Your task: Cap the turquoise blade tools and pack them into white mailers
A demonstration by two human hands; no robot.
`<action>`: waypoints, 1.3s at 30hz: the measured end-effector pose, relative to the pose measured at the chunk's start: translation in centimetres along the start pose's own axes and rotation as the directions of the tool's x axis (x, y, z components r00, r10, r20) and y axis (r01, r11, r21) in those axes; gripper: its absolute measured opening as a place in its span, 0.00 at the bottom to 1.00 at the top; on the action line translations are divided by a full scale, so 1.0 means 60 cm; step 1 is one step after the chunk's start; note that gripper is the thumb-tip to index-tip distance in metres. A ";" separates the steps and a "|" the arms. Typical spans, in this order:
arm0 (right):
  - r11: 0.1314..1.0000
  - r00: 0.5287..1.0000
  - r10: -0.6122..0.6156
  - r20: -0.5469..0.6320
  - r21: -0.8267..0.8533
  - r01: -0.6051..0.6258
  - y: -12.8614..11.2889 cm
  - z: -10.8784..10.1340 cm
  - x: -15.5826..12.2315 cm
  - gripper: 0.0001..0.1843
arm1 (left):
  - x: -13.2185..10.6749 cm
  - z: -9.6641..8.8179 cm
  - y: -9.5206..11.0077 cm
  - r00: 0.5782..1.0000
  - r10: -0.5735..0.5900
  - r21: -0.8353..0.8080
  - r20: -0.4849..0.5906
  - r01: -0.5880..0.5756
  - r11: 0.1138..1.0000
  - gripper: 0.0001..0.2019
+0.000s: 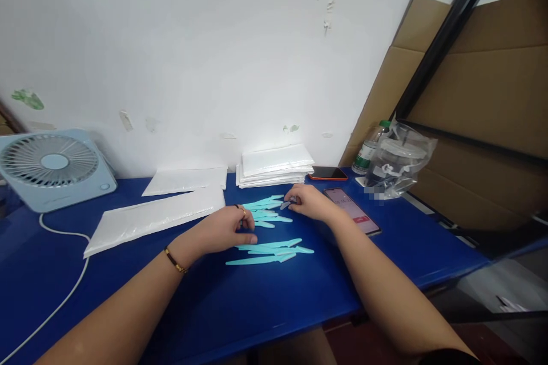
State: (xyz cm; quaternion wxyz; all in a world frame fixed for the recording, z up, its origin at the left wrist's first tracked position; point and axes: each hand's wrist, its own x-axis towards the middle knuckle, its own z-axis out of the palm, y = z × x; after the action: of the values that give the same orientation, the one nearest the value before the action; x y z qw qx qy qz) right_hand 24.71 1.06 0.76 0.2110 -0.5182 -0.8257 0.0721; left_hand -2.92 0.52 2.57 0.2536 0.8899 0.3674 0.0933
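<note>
The left forearm entered from the near left and extended far and to the right, its wrist, fitted with a bracelet [174, 261], held low over the blue table [192, 305]. The left hand [225, 229] was turned palm inward, with its back toward the left. Its fingers, one bearing a ring [244, 213], were curled; the thumb pointed right and stood apart from them, leaving a visible gap. This hand was positioned at the left ends of the far turquoise sticks [269, 204]. Whether it touched them could not be determined, because the hand covered those ends.

The right forearm entered from the near right and extended far and to the left, at a steep angle. The right hand [309, 201] was located at the right ends of the far turquoise sticks, with its back upward and its fingers bent. The thumb and forefinger were closed together on a small grey piece [285, 205], which projected to the left.

The far turquoise sticks lay roughly crosswise between the hands, partly overlapping. The near turquoise sticks [276, 250] formed a separate loose group, nearer than the left thumb. A stack of white packets [276, 162] was placed beyond the hands, against the wall [205, 57]. A long white packet [158, 219] lay to the left of the left hand. A lit phone [357, 212] lay just right of the right forearm.
</note>
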 end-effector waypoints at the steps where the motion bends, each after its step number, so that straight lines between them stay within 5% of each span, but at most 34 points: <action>1: 1.000 0.999 -0.011 0.030 -0.019 0.012 0.002 0.003 0.000 0.08 | -0.004 -0.002 0.001 0.997 0.015 -0.013 0.080 -0.014 1.000 0.16; 4: 0.998 0.998 -0.018 0.065 -0.058 0.022 0.004 0.010 0.002 0.06 | -0.008 -0.002 0.004 0.981 0.004 -0.043 0.193 0.005 0.999 0.13; 9: 0.997 0.998 0.016 0.061 -0.072 -0.012 0.001 0.007 0.002 0.04 | -0.005 -0.001 0.004 0.985 -0.045 -0.095 0.168 0.061 0.994 0.12; 15: 0.949 0.990 0.135 -0.043 0.291 -0.117 0.000 -0.016 -0.007 0.04 | -0.001 -0.007 -0.006 0.994 -0.079 -0.239 0.076 0.095 0.966 0.17; 19: 0.857 0.986 0.128 -0.103 0.512 -0.058 -0.011 -0.028 -0.011 0.08 | 0.005 -0.010 -0.010 0.979 -0.177 -0.265 -0.096 0.146 0.953 0.19; 23: 0.763 0.994 0.059 -0.087 0.646 0.012 -0.028 -0.038 -0.014 0.10 | 0.007 -0.012 -0.010 0.970 -0.199 -0.264 -0.138 0.158 0.951 0.20; 32: 0.755 0.987 -0.028 -0.161 0.643 0.126 -0.034 -0.047 -0.017 0.04 | 0.006 -0.017 -0.013 0.960 -0.245 -0.258 -0.137 0.205 0.944 0.22; 39: 0.768 0.988 -0.095 -0.119 0.623 0.149 -0.051 -0.019 -0.011 0.07 | 0.008 -0.009 -0.009 0.953 -0.284 -0.355 -0.101 0.232 0.906 0.21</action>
State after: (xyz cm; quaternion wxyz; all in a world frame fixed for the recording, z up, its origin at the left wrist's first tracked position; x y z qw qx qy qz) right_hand 22.89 -1.03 2.64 0.4095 -0.3655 -0.7766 0.3092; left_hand -3.12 1.38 2.72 0.3845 0.7666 0.4788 0.1874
